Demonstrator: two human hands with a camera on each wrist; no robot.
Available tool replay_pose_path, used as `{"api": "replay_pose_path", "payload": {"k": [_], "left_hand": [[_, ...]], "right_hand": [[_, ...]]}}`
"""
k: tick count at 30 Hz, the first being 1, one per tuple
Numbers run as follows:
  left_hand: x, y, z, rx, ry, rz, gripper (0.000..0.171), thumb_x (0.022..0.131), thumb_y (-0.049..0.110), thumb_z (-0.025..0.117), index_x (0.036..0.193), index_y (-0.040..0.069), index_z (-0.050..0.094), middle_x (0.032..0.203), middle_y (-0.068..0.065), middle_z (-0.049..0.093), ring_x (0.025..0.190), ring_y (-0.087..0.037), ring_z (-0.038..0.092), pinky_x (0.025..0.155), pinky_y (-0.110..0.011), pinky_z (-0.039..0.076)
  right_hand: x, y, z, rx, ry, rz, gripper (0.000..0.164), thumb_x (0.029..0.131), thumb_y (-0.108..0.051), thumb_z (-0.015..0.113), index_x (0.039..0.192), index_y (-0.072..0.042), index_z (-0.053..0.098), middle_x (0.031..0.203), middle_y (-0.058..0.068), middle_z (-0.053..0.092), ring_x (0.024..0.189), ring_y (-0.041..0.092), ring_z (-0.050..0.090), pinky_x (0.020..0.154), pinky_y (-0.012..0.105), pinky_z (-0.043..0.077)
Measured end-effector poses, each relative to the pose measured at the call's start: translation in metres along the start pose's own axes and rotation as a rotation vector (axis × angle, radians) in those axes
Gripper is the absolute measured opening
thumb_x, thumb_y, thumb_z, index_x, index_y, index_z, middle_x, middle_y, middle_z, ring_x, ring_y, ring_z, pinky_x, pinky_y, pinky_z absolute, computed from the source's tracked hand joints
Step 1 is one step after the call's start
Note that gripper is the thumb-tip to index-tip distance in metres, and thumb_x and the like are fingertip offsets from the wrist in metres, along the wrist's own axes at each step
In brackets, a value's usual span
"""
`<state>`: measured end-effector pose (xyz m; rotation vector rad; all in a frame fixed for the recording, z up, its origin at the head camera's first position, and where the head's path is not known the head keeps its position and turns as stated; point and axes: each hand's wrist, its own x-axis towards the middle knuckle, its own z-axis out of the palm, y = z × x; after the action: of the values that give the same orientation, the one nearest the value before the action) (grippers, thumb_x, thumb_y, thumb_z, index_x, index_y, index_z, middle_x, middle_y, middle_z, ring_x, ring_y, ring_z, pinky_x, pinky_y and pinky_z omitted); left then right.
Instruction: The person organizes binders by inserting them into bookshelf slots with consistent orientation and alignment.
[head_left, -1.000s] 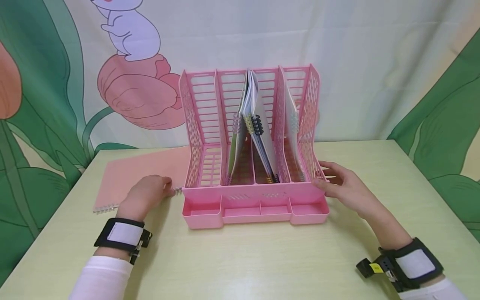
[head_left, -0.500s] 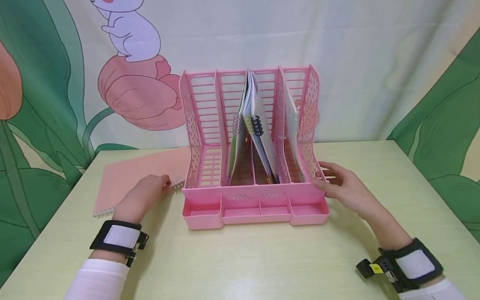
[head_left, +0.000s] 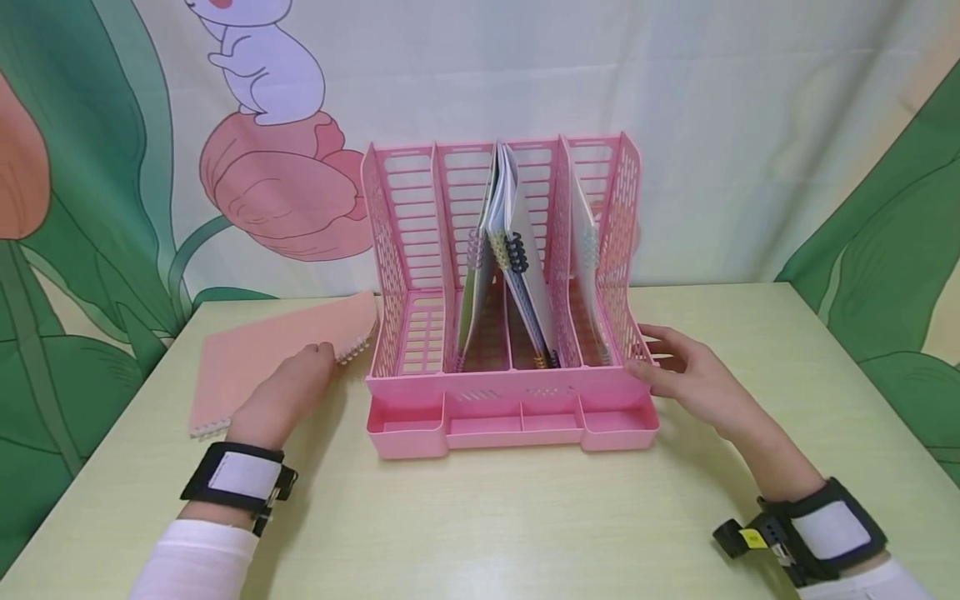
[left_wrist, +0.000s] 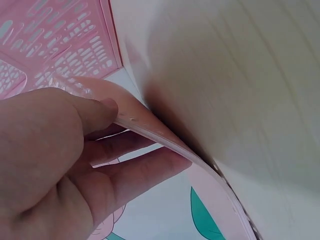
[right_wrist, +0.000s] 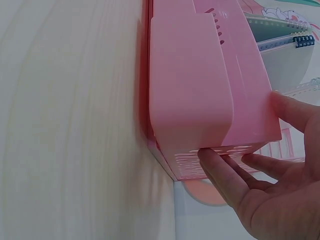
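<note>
A pink spiral-bound notebook (head_left: 258, 350) lies at the left of the table. My left hand (head_left: 281, 396) pinches its near edge, thumb on one face and fingers on the other. In the left wrist view the notebook (left_wrist: 132, 105) bends where that edge is raised off the table. Beside it stands a pink file rack (head_left: 480, 382) with upright dividers. My right hand (head_left: 697, 379) grips its front right corner. The right wrist view shows the thumb on the front rim of the rack (right_wrist: 190, 80) and fingertips against its slotted side.
Several spiral notebooks (head_left: 528, 275) lean together in the rack's middle slots. Another thin notebook (head_left: 585, 258) stands in the right slot. Low trays (head_left: 483, 423) run along the rack's front. A printed curtain (head_left: 720, 150) hangs behind the table.
My left hand has drawn the notebook slightly left, away from the rack, and its right corner now shows. That edge has been lifted. My right hand stays at the rack's corner.
</note>
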<state>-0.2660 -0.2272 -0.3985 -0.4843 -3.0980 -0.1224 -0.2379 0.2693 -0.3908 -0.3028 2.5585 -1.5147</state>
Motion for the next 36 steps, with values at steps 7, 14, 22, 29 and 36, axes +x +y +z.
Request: {"api": "replay_pose_path", "payload": {"k": [7,14,22,29,36], "left_hand": [[-0.001,0.0,0.002,0.043,0.029,0.015,0.007,0.099,-0.014,0.041,0.104,-0.016,0.044,0.076,-0.017,0.05,0.072,-0.029,0.057,0.071,-0.049,0.055],[-0.007,-0.001,0.001,0.01,0.093,0.028,0.015,0.096,-0.017,0.036,0.111,-0.018,0.037,0.071,-0.015,0.047,0.068,-0.03,0.057,0.066,-0.05,0.054],[-0.008,-0.001,-0.003,-0.134,0.065,-0.097,0.027,0.098,-0.01,0.044,0.122,-0.014,0.031,0.082,-0.021,0.051,0.073,-0.034,0.059,0.059,-0.042,0.051],[-0.013,-0.002,-0.004,-0.236,0.137,-0.104,0.032,0.099,-0.008,0.044,0.128,-0.014,0.032,0.098,-0.029,0.056,0.085,-0.039,0.061,0.065,-0.044,0.053],[-0.017,0.001,-0.005,-0.238,0.194,-0.167,0.035,0.098,-0.008,0.048,0.126,-0.018,0.03,0.097,-0.036,0.055,0.081,-0.043,0.06,0.066,-0.051,0.054]], "right_hand": [[0.0,0.001,0.0,-0.009,0.004,0.0,0.079,0.1,-0.04,0.068,0.161,-0.008,0.03,0.15,0.024,0.044,0.128,0.043,0.052,0.095,0.05,0.055],[0.0,-0.001,0.0,-0.005,0.002,0.006,0.079,0.1,-0.039,0.068,0.161,-0.008,0.03,0.15,0.024,0.044,0.129,0.043,0.052,0.096,0.051,0.055],[-0.001,-0.001,0.0,0.002,0.001,0.004,0.078,0.1,-0.038,0.068,0.161,-0.008,0.029,0.151,0.024,0.044,0.129,0.043,0.052,0.096,0.051,0.055],[0.0,-0.001,-0.001,0.006,0.005,0.0,0.079,0.1,-0.039,0.068,0.161,-0.007,0.03,0.15,0.025,0.045,0.129,0.043,0.052,0.095,0.05,0.055],[0.0,0.001,-0.002,0.01,0.009,0.006,0.079,0.099,-0.039,0.069,0.16,-0.007,0.031,0.148,0.024,0.046,0.128,0.043,0.053,0.094,0.049,0.056]]}}
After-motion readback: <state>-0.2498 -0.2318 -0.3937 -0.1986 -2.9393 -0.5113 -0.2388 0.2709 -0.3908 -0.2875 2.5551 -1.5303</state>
